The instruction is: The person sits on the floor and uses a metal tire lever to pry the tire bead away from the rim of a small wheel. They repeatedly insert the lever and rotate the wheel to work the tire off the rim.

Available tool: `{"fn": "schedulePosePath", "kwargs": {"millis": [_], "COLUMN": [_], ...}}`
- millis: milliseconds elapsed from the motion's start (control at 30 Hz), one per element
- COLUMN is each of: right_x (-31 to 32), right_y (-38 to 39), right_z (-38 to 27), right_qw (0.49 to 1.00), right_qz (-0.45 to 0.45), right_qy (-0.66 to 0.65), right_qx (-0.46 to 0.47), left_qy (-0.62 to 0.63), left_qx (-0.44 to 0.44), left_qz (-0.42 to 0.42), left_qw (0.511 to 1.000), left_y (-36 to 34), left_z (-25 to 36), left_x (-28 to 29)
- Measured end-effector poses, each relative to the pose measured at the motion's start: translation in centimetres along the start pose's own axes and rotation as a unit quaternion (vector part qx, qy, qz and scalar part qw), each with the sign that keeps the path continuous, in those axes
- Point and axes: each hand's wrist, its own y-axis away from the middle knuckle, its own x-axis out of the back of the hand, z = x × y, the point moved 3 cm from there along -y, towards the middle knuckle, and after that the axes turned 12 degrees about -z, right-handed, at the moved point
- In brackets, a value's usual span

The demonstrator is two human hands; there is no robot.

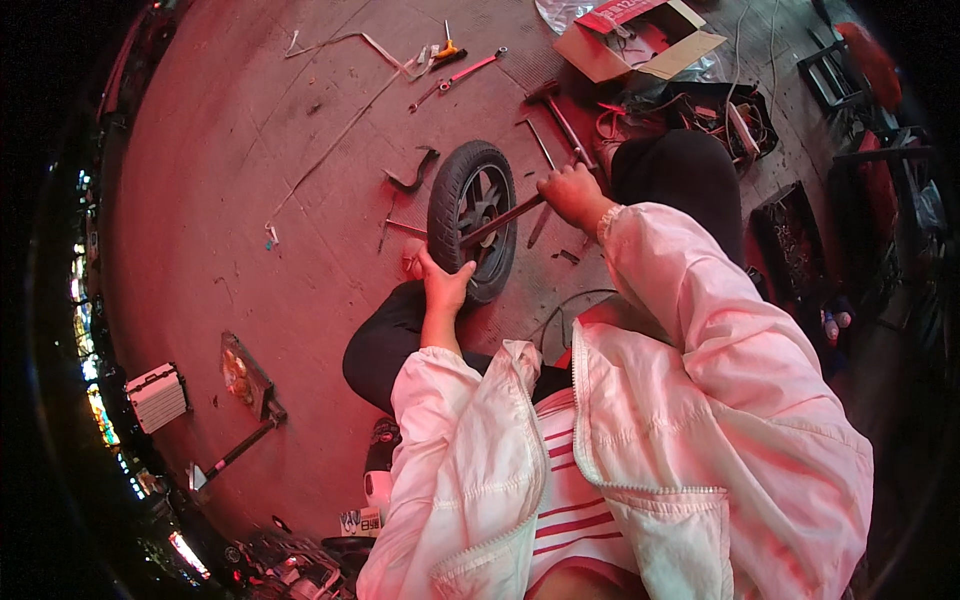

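A small wheel with a black tire (445, 197) and a dark spoked rim stands upright on the floor between my knees. My left hand (445, 284) is closed on the tire's near lower edge, thumb toward the rim. My right hand (573, 196) is wrapped round one end of a long dark tire lever (512, 214). The lever slants down to the left, and its far end reaches the wheel at the rim; the exact contact there I cannot make out. Just beyond my right hand lies a hammer (565, 122), its handle end close to my fingers.
Wrenches (470, 72) and an orange-handled tool (447, 52) lie farther off. A curved black piece (412, 172) is left of the wheel. An opened cardboard box (640, 40) and a black tray of parts (725, 118) stand at far right. A white case (157, 397) sits at left.
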Motion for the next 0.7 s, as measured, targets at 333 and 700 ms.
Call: {"fn": "schedulePosePath", "kwargs": {"millis": [333,700], "right_x": [2.1,11.9], "right_y": [2.1,9.2], "right_z": [0.8,2.8], "right_qw": [0.970,0.994], "right_qz": [0.084,-0.080], "right_qy": [0.193,-0.077], "right_qx": [0.118,0.020], "left_qy": [0.059,-0.122], "left_qx": [-0.030,-0.030], "left_qz": [0.024,0.059], "left_qw": [0.998,0.990], "left_y": [-1.3,-0.3], "left_z": [0.8,2.8], "left_x": [0.7,0.0]}}
